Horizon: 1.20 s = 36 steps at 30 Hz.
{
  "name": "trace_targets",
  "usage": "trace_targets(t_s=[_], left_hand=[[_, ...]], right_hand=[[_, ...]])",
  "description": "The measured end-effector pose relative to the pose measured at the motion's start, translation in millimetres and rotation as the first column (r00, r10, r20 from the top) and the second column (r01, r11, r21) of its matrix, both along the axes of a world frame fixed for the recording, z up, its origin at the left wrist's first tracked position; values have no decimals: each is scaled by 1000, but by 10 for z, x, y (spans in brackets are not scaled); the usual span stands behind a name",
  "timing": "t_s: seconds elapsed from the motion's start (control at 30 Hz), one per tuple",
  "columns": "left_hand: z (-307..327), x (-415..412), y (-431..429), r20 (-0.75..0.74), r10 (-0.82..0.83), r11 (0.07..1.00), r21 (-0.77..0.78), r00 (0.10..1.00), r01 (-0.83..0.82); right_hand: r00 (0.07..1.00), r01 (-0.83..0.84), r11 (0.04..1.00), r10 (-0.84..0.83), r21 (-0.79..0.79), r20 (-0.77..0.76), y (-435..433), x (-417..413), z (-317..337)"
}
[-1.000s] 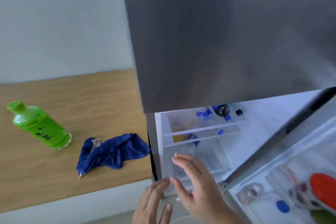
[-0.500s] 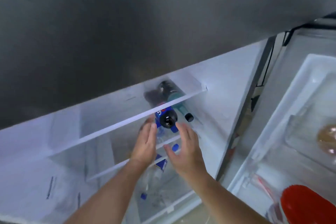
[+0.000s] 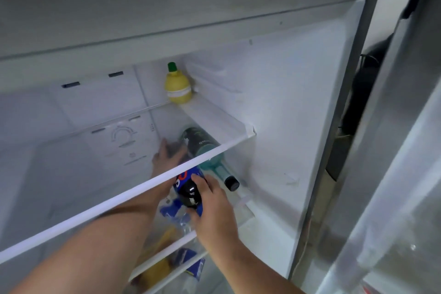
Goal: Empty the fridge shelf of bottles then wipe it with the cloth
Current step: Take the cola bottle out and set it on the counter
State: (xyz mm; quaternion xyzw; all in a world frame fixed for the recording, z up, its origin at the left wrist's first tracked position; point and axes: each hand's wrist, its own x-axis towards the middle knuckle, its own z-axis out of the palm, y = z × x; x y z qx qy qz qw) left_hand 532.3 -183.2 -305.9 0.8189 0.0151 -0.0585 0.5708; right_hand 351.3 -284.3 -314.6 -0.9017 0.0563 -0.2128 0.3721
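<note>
Inside the open fridge, a dark cola bottle [image 3: 189,192] with a blue label lies on its side on the middle shelf, under the glass upper shelf [image 3: 124,194]. My right hand [image 3: 212,207] grips its cap end. Seen through the glass, my left hand [image 3: 167,156] wraps the bottle's far end. Beside it on the right lies a teal glass bottle [image 3: 210,150] with a black cap. A yellow lemon-shaped bottle [image 3: 179,86] with a green cap stands at the back of the upper shelf. No cloth is in view.
Below the middle shelf, blue-labelled and yellowish items [image 3: 167,258] show blurred through the glass. The fridge's right wall [image 3: 298,102] is close to the teal bottle. The open door [image 3: 393,174] stands at the far right.
The view has moved closer into the fridge. Both hands went from hovering open near the cola bottle to closing on it, the left reaching further back under the upper shelf.
</note>
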Motion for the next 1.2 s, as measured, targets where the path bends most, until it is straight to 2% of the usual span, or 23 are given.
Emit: trace_targets(t_s=[0.07, 0.17, 0.27, 0.33, 0.43, 0.5, 0.6, 0.67, 0.77, 0.9, 0.97, 1.07, 1.13, 1.2], left_hand=[[-2, 64, -23, -6, -4, 998, -57, 1000, 3], [183, -139, -76, 60, 11, 1000, -5, 998, -11], [-83, -79, 37, 31, 73, 997, 27, 997, -74], [-136, -57, 135, -38, 93, 995, 40, 995, -92], [212, -485, 237, -98, 70, 996, -45, 993, -75], [383, -821, 308, -133, 4, 995, -98, 991, -18], [449, -1227, 444, -198, -4, 987, -157, 980, -28], [543, -1547, 527, -198, 50, 987, -140, 979, -79], [705, -2119, 665, -230, 90, 969, -205, 969, -139], [877, -2936, 919, -196, 150, 960, -206, 969, -190], [1004, -3325, 1096, -177, 176, 959, -192, 968, -209], [1266, -3868, 1389, -160, 169, 957, -208, 973, -201], [1499, -4225, 1563, -130, 143, 952, -252, 981, -172], [1705, -4572, 1726, -88, 130, 944, -294, 988, -151]], right_hand=[[1000, -4, 1000, 4, 2, -10, 18, -13, -9], [1000, -4, 1000, 4, 29, -6, 38, -135, 13], [1000, -28, 992, 28, 121, -1, 37, -423, 37], [999, -54, 975, 52, 216, 12, 13, -656, 18], [996, -91, 931, 90, 354, 21, 8, -1037, -39], [997, -70, 920, 56, 385, 47, 33, -1296, -60], [996, -57, 899, 21, 434, 87, 65, -1677, -16], [990, -94, 928, 50, 359, 129, 55, -1920, 83], [977, -83, 990, 59, 110, 207, 28, -2241, 345], [916, 56, 997, -33, -48, 399, 115, -2676, 892], [895, 88, 996, -91, 26, 438, 231, -2879, 1170], [915, 44, 975, -128, 219, 383, 468, -3131, 1694], [915, -41, 970, -60, 241, 398, 555, -3204, 2089], [895, -162, 969, 65, 186, 441, 642, -3205, 2491]])
